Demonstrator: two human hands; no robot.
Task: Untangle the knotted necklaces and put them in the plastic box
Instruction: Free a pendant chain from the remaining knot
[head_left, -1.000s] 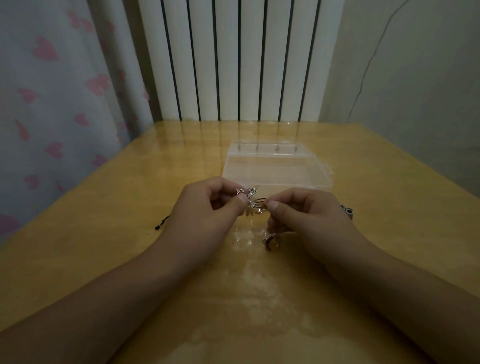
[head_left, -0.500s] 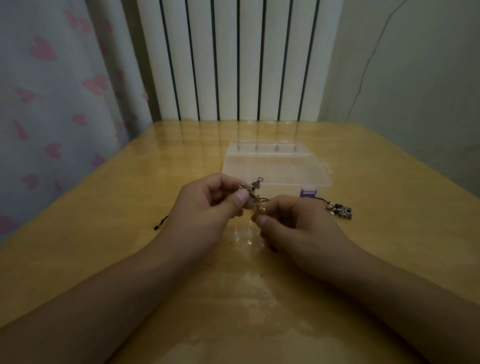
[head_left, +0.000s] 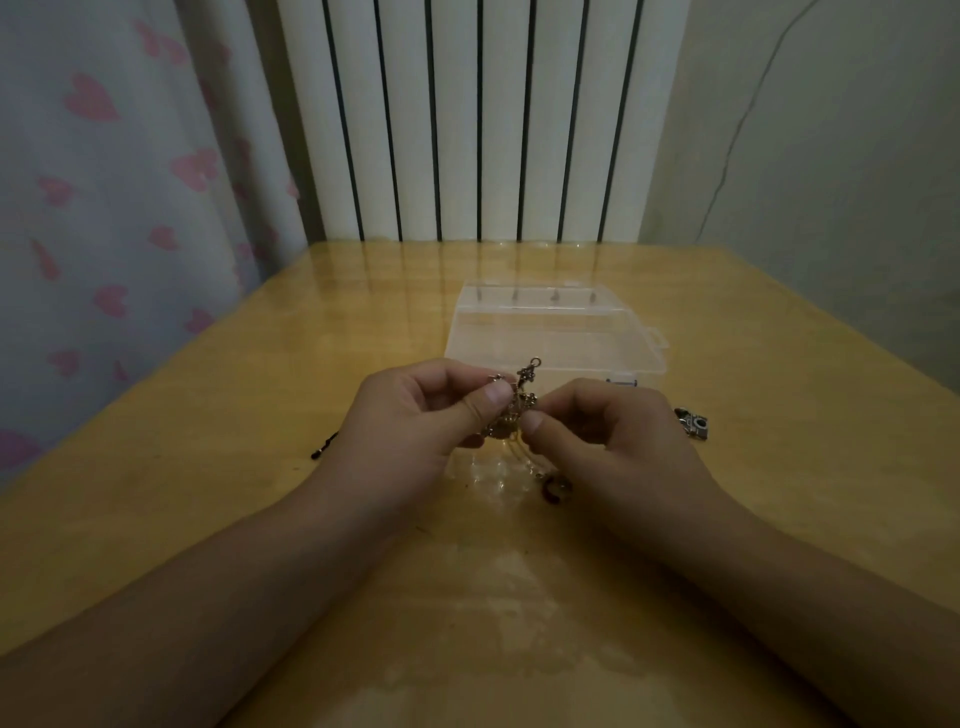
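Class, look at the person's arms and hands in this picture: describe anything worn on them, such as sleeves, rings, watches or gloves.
Both forearms are bare as far as the frame shows, with no sleeves in view. The left hand and right hand wear no gloves; no watch, bracelet or ring is visible. The light is dim, so fine detail is uncertain.

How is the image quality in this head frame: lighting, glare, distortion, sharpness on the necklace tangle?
Head view: dim, flat lighting with a greenish cast; glossy table shows pale glare patches near the camera and reflects the radiator stripes at its far edge; wide-angle stretch at the sides; the necklace tangle pinched between left hand and right hand is too small and soft to resolve links.
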